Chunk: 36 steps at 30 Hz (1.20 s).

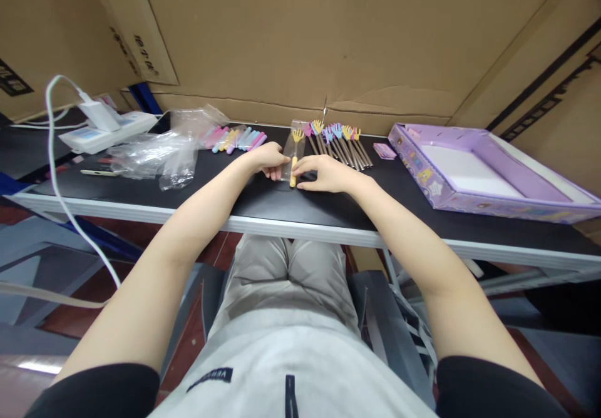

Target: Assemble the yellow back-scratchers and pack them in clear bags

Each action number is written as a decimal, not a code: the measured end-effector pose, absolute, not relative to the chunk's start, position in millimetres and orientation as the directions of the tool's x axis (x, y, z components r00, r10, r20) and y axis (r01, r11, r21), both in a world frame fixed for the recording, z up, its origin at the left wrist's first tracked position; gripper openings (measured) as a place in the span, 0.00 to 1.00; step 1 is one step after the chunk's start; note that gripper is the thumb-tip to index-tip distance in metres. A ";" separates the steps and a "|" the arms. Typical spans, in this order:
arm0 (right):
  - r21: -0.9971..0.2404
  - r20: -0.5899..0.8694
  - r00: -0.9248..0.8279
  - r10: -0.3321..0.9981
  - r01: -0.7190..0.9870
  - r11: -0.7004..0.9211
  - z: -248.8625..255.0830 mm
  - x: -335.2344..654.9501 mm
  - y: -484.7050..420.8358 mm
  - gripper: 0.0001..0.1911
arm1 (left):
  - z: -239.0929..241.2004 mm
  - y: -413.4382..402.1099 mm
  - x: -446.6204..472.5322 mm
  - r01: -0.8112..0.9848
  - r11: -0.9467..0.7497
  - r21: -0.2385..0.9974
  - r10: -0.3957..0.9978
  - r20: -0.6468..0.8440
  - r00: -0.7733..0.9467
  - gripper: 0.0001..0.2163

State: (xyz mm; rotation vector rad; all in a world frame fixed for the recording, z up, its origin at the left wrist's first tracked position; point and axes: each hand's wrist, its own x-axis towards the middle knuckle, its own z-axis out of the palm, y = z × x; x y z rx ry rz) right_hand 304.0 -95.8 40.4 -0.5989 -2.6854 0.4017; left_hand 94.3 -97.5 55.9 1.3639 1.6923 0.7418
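A yellow back scratcher (293,171) with a small hand-shaped head lies partly inside a clear plastic bag (288,168) at the middle of the table. My left hand (271,159) pinches the left edge of the bag. From the other side, my right hand (323,173) has its fingers closed on the yellow handle near its lower end. Just behind my right hand lies a row of back scratchers (350,149) with metal rods and pink, yellow, blue and purple heads. Beyond my left hand are several pastel handles (233,138), in pink, yellow, blue and purple.
Crumpled clear bags (154,155) lie on the left of the black table (277,208). A white power strip (134,124) with a plugged-in charger and cable stands farther left. Small pink cards (384,151) lie beside an open purple box (444,189) on the right. Cardboard (300,42) walls the back.
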 end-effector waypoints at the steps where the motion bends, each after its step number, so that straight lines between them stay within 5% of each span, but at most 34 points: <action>1: -0.348 0.276 -0.846 0.456 0.354 0.868 40.3 304.6 -95.2 0.13 | 54.8 -96.9 93.1 0.507 0.223 0.833 0.974 -0.208 -0.087 0.09; 12: -0.258 0.268 -0.815 0.514 0.453 0.853 36.3 307.8 -86.8 0.20 | 52.0 -95.0 86.4 0.681 -0.065 0.730 0.994 -0.014 0.111 0.24; 16: -0.272 0.278 -0.797 0.535 0.469 0.840 37.4 308.0 -88.0 0.21 | 51.6 -94.1 86.8 0.703 -0.089 0.706 0.988 -0.027 0.153 0.21; 21: -0.328 0.296 -0.766 0.570 0.479 0.814 38.6 308.4 -88.8 0.21 | 50.3 -94.9 89.7 0.692 -0.221 0.687 0.970 0.082 0.228 0.04; 27: -0.358 0.291 -0.719 0.632 0.531 0.768 39.3 310.6 -86.4 0.22 | 48.5 -105.7 97.0 0.724 -0.321 0.611 0.947 0.183 0.265 0.14; 36: -0.302 0.313 -0.726 0.612 0.535 0.789 34.0 311.0 -82.7 0.25 | 60.9 -110.8 96.1 0.785 -0.331 0.523 0.942 0.135 0.307 0.11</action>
